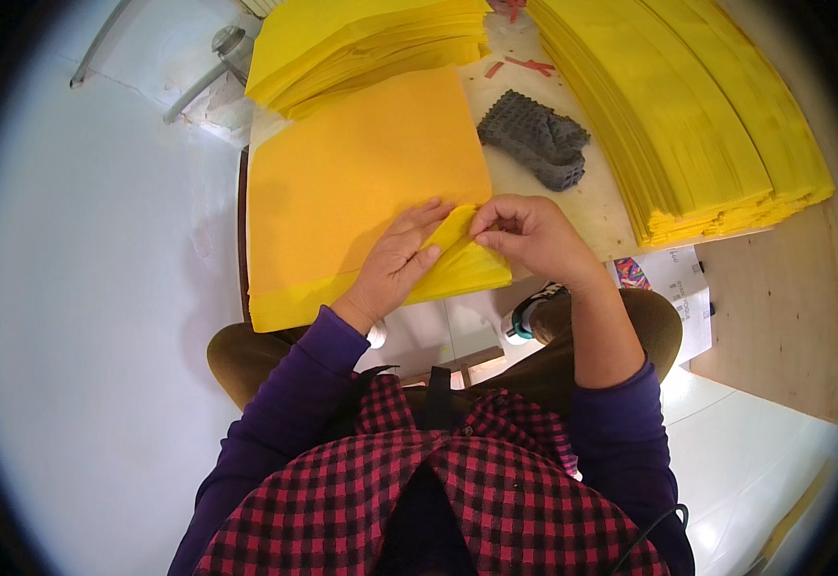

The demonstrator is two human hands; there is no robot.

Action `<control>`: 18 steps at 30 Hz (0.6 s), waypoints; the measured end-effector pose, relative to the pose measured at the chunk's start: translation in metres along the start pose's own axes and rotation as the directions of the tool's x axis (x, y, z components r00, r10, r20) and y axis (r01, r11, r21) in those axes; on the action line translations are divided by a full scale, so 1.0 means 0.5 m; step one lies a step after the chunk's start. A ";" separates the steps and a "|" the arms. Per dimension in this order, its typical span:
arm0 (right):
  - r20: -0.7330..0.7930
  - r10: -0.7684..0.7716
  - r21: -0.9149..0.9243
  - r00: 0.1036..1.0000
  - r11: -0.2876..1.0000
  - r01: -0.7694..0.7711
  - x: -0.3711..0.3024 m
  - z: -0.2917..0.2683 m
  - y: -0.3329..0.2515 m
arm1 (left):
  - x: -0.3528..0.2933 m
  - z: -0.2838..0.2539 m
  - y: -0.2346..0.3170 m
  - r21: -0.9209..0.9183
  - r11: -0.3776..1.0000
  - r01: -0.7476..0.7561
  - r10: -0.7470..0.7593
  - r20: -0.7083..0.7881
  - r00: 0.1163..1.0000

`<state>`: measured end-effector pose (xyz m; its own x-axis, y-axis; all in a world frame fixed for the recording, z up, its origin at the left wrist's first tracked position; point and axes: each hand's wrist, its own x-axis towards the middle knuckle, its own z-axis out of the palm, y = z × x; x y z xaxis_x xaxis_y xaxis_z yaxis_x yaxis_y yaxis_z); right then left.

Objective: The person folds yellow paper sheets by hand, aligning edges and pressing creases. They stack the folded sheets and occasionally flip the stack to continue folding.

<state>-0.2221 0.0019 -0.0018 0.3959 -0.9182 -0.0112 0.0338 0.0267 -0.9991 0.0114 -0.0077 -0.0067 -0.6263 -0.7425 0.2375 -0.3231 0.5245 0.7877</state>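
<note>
A stack of yellow fabric-like sheets (323, 305) lies at the table's near edge, with an orange-yellow sheet (361, 144) covering most of its top. My left hand (395, 264) rests on it with fingers stretched out flat, its thumb by a lifted yellow corner. That raised yellow sheet (452, 235) is folded back near the stack's right corner. Thumb and forefinger of my right hand (529, 235) pinch its edge. Just beyond my right hand, a crumpled dark grey textured cloth (539, 139) lies on the table.
More yellow sheets are piled at the far left (361, 43) and in a long stack on the right (678, 115). Red scraps (529, 66) lie between them on the pale wooden table (515, 192). A white printed box (673, 298) stands beneath the right edge, and a white wall (102, 288) borders the left.
</note>
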 end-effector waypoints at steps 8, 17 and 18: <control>-0.087 -0.005 0.081 0.996 0.997 0.012 0.010 0.014 0.008 | 0.002 -0.009 -0.004 0.063 0.996 -0.056 0.051 0.071 0.996; -0.065 -0.001 0.048 0.998 0.999 0.004 0.010 0.010 0.011 | 0.002 -0.009 -0.003 0.068 0.997 -0.042 0.036 0.087 0.996; -0.065 -0.005 0.053 0.998 0.999 0.009 0.010 0.010 0.012 | 0.002 -0.010 -0.002 0.079 0.996 -0.036 0.029 0.093 0.995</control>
<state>-0.2154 -0.0005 -0.0075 0.3350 -0.9422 -0.0086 0.0857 0.0396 -0.9955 0.0147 -0.0108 -0.0045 -0.6988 -0.6849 0.2063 -0.3551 0.5825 0.7312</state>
